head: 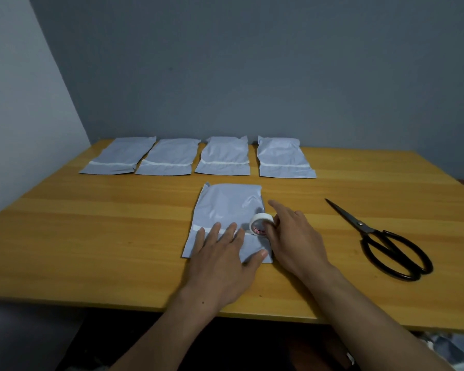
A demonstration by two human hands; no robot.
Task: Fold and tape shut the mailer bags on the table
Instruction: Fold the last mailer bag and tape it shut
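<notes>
A pale blue mailer bag (227,207) lies in front of me on the wooden table (118,223), its lower flap folded up. My left hand (223,261) rests flat on that flap with fingers spread, pressing it down. A strip of white tape runs across the fold beneath those fingers. My right hand (292,236) grips a white tape roll (260,223) standing on edge at the bag's right side, index finger stretched forward. Several more mailer bags (169,158) lie in a row at the back, each with a white tape strip across its fold.
Large black-handled scissors (386,242) lie to the right of my hands, blades pointing toward the back left. A grey wall runs behind the table's far edge. The near table edge crosses under my forearms.
</notes>
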